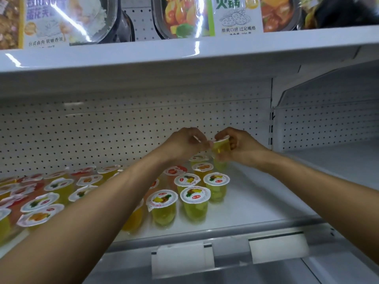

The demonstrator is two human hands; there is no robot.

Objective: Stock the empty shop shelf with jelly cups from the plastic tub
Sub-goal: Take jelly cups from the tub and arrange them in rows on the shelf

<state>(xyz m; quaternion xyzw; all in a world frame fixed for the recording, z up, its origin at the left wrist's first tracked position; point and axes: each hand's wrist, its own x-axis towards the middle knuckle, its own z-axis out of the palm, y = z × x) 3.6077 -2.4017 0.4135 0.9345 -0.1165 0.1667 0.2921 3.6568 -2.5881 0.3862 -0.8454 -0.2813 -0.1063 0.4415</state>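
Both my hands are raised over the back of the white shelf (256, 201). My right hand (240, 146) grips a yellow jelly cup (222, 146), tilted on its side with the lid facing left. My left hand (184, 144) pinches the edge of that cup's lid. Several jelly cups (194, 201) stand upright in rows on the shelf, yellow, orange and red, filling its left and middle. The plastic tub is not in view.
A pegboard back wall (123, 130) rises behind the cups. The upper shelf (184, 52) carries boxed ready meals. A vertical divider (271, 124) separates a bare shelf bay on the right (338, 160). Two blank price-tag holders (279, 247) hang on the front rail.
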